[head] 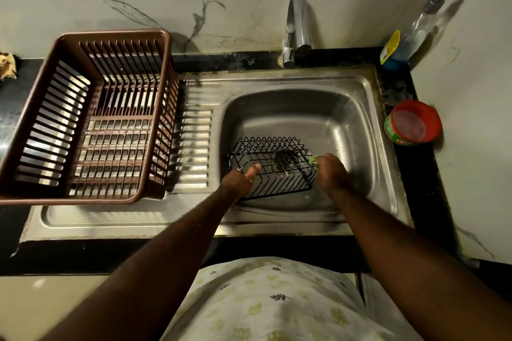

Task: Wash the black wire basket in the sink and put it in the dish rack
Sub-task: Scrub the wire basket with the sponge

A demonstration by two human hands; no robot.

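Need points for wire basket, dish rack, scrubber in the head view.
black wire basket (273, 167), head view: top wires, mid-basket.
dish rack (116, 34), head view: far brown rim.
green scrubber (313, 160), head view: the bit showing past the right hand's fingers.

You have one black wire basket (270, 167) in one steel sink (363, 108). One brown plastic dish rack (91, 119) stands on the drainboard. One chrome tap (297, 23). One green scrub pad (313, 160), partly hidden in your right hand (331, 171). Two hands in all, counting your left hand (239, 181). One clear pump bottle (415, 28) in the corner. One red-lidded tub (412, 123). One crumpled cloth (7, 65) at the left edge.
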